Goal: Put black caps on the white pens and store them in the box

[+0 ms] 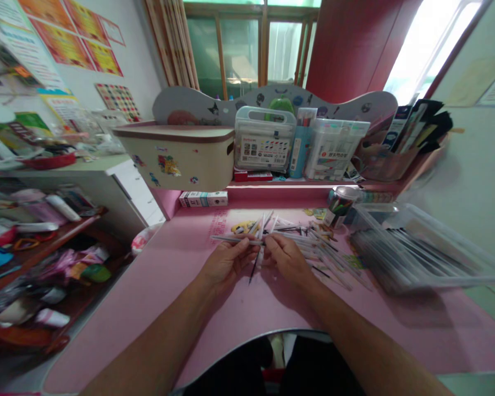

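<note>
Clear tray packed with pens, left hand and right hand gripping loose pens, pink desk

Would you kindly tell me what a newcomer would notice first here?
First, the left hand and right hand at the middle of the pink desk, both gripping thin pens. Loose pens lie scattered to their right beside a clear plastic tray, and a cream lidded box sits behind.
</note>
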The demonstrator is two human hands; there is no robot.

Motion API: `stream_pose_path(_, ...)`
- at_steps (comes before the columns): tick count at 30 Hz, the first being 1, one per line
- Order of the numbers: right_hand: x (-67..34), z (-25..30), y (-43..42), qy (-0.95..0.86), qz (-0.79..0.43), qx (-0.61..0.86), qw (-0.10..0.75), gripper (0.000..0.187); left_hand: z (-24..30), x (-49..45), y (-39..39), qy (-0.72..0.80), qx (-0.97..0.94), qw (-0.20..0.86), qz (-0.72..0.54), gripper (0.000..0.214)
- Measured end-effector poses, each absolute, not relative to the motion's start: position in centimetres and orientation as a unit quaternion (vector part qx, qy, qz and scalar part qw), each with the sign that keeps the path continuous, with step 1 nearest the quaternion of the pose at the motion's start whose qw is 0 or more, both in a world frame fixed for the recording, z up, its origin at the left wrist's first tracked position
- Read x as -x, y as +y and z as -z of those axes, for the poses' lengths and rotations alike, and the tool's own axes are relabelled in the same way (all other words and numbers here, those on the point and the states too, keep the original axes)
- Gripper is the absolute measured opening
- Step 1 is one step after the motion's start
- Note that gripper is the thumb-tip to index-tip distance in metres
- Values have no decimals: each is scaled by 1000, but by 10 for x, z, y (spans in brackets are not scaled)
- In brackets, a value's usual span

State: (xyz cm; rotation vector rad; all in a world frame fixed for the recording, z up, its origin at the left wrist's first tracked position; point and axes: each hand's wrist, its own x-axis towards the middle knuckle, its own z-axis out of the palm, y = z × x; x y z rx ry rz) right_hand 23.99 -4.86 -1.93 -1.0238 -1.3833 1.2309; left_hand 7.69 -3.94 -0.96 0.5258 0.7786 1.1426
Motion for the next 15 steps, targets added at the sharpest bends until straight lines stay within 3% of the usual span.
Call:
stream_pose_path(10, -244, 14, -47, -647, -435, 412, 471, 5, 4, -79, -43, 363, -249, 739, -510, 6)
stream_pose_path(15, -241, 14, -47, -614, -461, 416, 488, 3, 6, -78, -42, 355, -248, 739, -515, 7)
